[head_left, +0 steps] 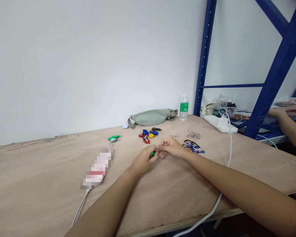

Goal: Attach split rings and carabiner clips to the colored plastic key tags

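My left hand [144,160] is closed around a green plastic key tag [152,154], most of which its fingers hide. My right hand [171,147] pinches a small metal split ring [158,147] between its fingertips, and the ring meets the tag's end where the hands come together. Just beyond them lie several coloured plastic key tags [146,135]. Loose metal split rings [193,134] and a tangle of dark and blue carabiners [192,146] sit to the right. Green tags with clips [114,139] rest further left.
The hands work over a plywood table [51,174]. A blurred-out device [96,169] with a white cable lies left. A water bottle [184,108], a waist bag [151,117] and a power strip [220,124] stand at the back. A co-worker's arm [286,121] reaches beyond a blue shelf rack [278,65].
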The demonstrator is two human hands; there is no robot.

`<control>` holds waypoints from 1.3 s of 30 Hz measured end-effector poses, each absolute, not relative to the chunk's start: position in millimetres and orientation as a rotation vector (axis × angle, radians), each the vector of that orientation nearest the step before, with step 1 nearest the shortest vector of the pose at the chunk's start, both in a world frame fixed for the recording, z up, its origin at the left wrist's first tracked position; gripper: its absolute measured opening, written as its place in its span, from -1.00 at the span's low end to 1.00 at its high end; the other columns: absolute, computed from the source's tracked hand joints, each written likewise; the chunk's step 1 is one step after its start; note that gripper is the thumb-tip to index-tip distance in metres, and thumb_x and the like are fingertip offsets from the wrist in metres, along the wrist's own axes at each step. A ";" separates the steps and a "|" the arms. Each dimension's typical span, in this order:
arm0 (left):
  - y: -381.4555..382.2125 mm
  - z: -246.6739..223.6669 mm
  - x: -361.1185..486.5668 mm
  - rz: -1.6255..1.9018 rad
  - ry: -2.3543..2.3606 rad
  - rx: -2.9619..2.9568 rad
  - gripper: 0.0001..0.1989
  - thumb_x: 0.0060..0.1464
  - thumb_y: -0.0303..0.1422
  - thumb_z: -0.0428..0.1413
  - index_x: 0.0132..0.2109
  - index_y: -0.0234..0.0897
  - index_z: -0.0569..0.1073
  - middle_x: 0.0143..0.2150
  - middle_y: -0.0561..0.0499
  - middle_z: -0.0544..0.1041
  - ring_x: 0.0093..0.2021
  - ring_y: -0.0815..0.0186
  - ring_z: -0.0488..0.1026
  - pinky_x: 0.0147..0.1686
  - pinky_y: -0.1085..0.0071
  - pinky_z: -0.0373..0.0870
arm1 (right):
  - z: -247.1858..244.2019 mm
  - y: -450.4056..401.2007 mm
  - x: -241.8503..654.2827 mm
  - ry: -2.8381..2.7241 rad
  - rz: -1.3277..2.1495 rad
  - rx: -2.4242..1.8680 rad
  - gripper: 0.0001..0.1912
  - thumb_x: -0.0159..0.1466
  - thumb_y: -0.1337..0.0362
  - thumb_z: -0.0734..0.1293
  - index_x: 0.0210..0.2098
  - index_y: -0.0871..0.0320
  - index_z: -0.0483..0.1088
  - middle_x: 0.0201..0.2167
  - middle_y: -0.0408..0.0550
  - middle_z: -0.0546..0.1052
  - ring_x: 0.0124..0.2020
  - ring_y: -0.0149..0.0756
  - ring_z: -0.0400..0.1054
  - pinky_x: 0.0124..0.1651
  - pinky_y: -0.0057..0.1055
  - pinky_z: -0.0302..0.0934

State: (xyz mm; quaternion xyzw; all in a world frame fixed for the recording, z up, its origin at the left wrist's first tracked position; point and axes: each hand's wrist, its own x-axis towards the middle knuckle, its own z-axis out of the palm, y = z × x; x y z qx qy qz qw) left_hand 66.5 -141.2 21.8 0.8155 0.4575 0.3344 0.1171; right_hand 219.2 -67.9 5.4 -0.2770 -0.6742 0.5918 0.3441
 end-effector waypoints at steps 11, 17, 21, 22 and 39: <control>-138.6 22.2 65.0 1.005 1.447 2.270 -0.92 -0.02 -0.40 -0.10 -0.42 -0.27 0.25 -0.46 0.09 0.36 -0.44 0.39 0.27 -0.42 0.49 0.14 | 10.2 -75.1 224.7 -2.113 0.877 -0.628 -0.85 -0.01 0.26 0.32 -0.46 0.21 0.44 -0.52 -0.06 0.49 -0.49 -0.37 0.37 -0.41 -0.48 0.27; -140.1 23.1 65.4 0.937 1.423 2.355 -0.89 0.04 -0.40 -0.15 -0.42 -0.26 0.20 -0.46 0.10 0.33 -0.44 0.41 0.24 -0.42 0.50 0.13 | 7.1 -74.0 220.7 -1.926 1.204 -0.727 -0.81 -0.02 0.21 0.34 -0.49 0.22 0.34 -0.66 -0.16 0.42 -0.66 -0.44 0.31 -0.60 -0.51 0.21; -140.3 23.0 65.1 0.912 1.454 2.457 -0.85 0.07 -0.41 -0.18 -0.44 -0.27 0.17 -0.47 0.09 0.29 -0.45 0.42 0.22 -0.44 0.50 0.12 | 8.3 -75.0 217.4 -1.806 1.381 -0.738 -0.76 -0.06 0.22 0.37 -0.59 0.21 0.22 -0.76 -0.22 0.35 -0.73 -0.49 0.24 -0.67 -0.56 0.13; -140.1 23.0 64.8 0.908 1.454 2.486 -0.85 0.07 -0.42 -0.19 -0.44 -0.27 0.18 -0.47 0.09 0.28 -0.45 0.42 0.21 -0.44 0.50 0.12 | 8.6 -75.6 216.8 -1.788 1.410 -0.743 -0.75 -0.07 0.22 0.37 -0.60 0.21 0.21 -0.76 -0.23 0.35 -0.74 -0.50 0.22 -0.68 -0.58 0.10; -137.0 16.9 70.5 1.165 1.333 1.946 -0.86 0.08 -0.32 -0.20 -0.33 -0.23 0.21 -0.41 0.07 0.33 -0.37 0.39 0.27 -0.34 0.46 0.18 | 22.2 -13.0 287.9 -1.946 0.229 -1.428 -0.90 -0.02 0.38 0.28 -0.55 0.21 0.45 -0.47 0.00 0.51 -0.37 -0.26 0.36 -0.28 -0.42 0.19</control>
